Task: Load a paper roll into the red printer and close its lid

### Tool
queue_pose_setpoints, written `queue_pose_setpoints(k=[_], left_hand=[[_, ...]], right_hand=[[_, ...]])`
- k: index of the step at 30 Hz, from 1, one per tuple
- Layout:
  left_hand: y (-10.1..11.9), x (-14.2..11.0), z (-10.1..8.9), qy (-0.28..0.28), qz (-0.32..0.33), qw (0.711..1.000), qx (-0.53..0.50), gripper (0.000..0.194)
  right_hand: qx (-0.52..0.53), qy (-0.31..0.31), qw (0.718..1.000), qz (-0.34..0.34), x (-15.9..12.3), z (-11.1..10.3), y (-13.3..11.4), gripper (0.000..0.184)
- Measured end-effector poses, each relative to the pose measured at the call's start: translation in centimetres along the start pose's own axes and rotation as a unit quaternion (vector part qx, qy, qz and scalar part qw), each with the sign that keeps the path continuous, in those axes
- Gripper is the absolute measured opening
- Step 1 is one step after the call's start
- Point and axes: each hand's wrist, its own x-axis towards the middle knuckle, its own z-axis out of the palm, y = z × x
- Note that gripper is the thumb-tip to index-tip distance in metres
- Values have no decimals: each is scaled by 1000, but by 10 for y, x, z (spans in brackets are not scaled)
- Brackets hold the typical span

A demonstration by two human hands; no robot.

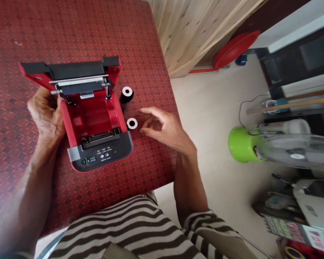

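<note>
A red and black receipt printer (97,115) sits on the table with its lid (75,70) raised, and its red paper bay looks empty. My left hand (47,113) grips the printer's left side, the fingertips partly hidden behind the casing. Two small rolls with white ends and dark sides stand along the printer's right side: a farther roll (123,98) and a nearer roll (129,123). Close to the nearer roll, my right hand (164,129) has its thumb and fingers apart with nothing between them. A gap shows between those fingertips and the roll.
The table (148,169) has a red patterned cover, and its right edge lies just past my right hand. Beyond are a wooden panel (189,28), a red round object (234,48), a lime-green bucket-like item (239,144) and a white machine (313,201) on the right.
</note>
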Motion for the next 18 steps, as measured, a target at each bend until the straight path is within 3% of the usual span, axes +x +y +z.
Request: queue_pose_setpoints(k=[3, 5, 8, 11, 14, 18], left_hand=[[3, 1, 1, -4, 6, 1000, 6, 22], [4, 1, 1, -2, 2, 1000, 3, 20], [4, 1, 1, 3, -6, 1000, -4, 20], [2, 0, 1, 1, -10, 1000, 0, 25], [-1, 0, 0, 3, -8, 1000, 12, 27], [-7, 1, -1, -6, 9, 1000, 18, 27]], right_hand=[[-32, 75, 996, -22, 19, -14, 5, 28], [-64, 102, 991, -51, 40, -13, 11, 33], [-84, 63, 992, -76, 73, 1, 20, 50], [-112, 39, 987, -104, 93, 16, 24, 49], [-137, 43, 985, -100, 97, 20, 23, 36], [-115, 88, 987, -76, 83, 7, 5, 36]])
